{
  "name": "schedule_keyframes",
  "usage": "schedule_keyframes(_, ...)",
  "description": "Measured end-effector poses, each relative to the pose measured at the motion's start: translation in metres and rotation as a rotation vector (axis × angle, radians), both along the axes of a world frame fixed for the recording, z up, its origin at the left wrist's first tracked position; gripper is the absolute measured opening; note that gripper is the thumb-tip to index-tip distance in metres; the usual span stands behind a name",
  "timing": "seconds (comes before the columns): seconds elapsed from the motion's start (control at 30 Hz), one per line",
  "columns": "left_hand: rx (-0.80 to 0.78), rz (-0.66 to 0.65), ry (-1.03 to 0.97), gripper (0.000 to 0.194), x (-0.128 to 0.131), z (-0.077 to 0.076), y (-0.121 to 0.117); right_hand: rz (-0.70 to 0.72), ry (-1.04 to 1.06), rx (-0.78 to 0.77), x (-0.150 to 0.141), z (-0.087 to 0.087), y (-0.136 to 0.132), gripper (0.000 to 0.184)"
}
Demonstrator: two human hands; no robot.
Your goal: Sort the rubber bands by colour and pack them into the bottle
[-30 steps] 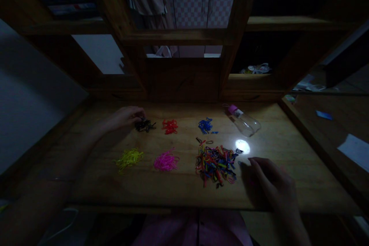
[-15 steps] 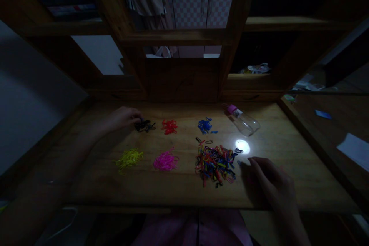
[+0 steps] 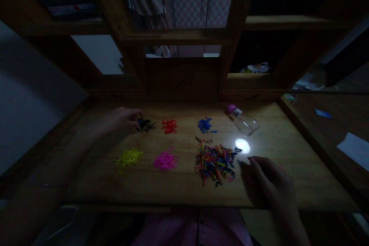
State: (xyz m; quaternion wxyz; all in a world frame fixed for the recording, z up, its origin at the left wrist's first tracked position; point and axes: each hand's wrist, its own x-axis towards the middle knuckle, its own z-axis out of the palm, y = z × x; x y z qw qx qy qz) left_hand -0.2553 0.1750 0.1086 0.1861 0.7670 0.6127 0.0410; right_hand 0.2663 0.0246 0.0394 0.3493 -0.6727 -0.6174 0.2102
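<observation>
Your left hand [image 3: 125, 118] is at the left edge of the black pile [image 3: 147, 125], its thumb and forefinger parted over the loops; whether a loop lies between them cannot be told. Your right hand [image 3: 273, 178] is low over the tabletop [image 3: 184, 190], to the right of the mixed pile [image 3: 216, 163] and apart from it. Its fingers are bent, with the tips close to one another; whether they meet or hold anything cannot be told.

Outward from your left hand, the red pile [image 3: 169, 126] lies just to the right of the black one, and the blue pile [image 3: 204, 125] farther right in the same row. Nearer to you are the yellow pile [image 3: 128, 158] and, to its right, the pink pile [image 3: 166, 160]. The mixed pile, of many colours, lies nearer to you than the blue one, with a few loose loops [image 3: 209, 141] at its far edge.

A clear bottle [image 3: 245, 123] with a purple cap [image 3: 231, 108] lies on its side to the right of the blue pile. A bright spot of light [image 3: 242, 146] falls between the bottle and your right hand. Wooden shelving [image 3: 178, 37] stands behind the tabletop.
</observation>
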Motion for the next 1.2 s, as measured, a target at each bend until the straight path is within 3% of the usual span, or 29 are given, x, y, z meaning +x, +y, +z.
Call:
schedule_keyframes(0.13,0.056,-0.032,0.007,0.025,0.025,0.012,-0.003,-0.009,0.041,-0.018,0.0,-0.002,0.001,0.024)
schedule_keyframes(0.23,0.198,-0.111,-0.16,0.021,0.074,0.015,-0.003,-0.024,0.079,-0.041,0.0,-0.003,0.002,0.025)
schedule_keyframes(0.4,0.16,-0.369,-0.306,0.018,0.175,-0.003,0.008,-0.034,0.142,-0.059,0.002,-0.001,0.003,0.027)
schedule_keyframes(0.53,0.147,-0.434,-0.314,0.015,0.224,-0.015,0.017,-0.063,0.17,-0.054,0.005,-0.001,0.002,0.029)
schedule_keyframes(0.73,0.176,-0.45,-0.352,0.015,0.227,-0.009,0.018,-0.067,0.246,-0.046,0.002,0.001,0.003,0.03)
schedule_keyframes(0.83,0.089,-0.562,-0.415,0.015,0.219,-0.008,0.006,-0.073,0.292,-0.055,0.001,0.002,0.004,0.028)
schedule_keyframes(0.93,0.035,-0.649,-0.362,0.015,0.213,-0.016,-0.009,-0.075,0.328,-0.049,0.0,0.002,0.004,0.026)
schedule_keyframes(1.0,0.017,-0.637,-0.306,0.011,0.209,-0.026,-0.014,-0.082,0.34,-0.047,0.0,0.001,0.004,0.025)
schedule_keyframes(1.1,-0.029,-0.592,-0.268,0.006,0.203,-0.04,-0.011,-0.097,0.345,-0.038,0.0,0.001,0.003,0.025)
schedule_keyframes(1.2,-0.026,-0.594,-0.261,0.008,0.202,-0.044,-0.005,-0.107,0.37,-0.051,-0.001,0.002,0.003,0.024)
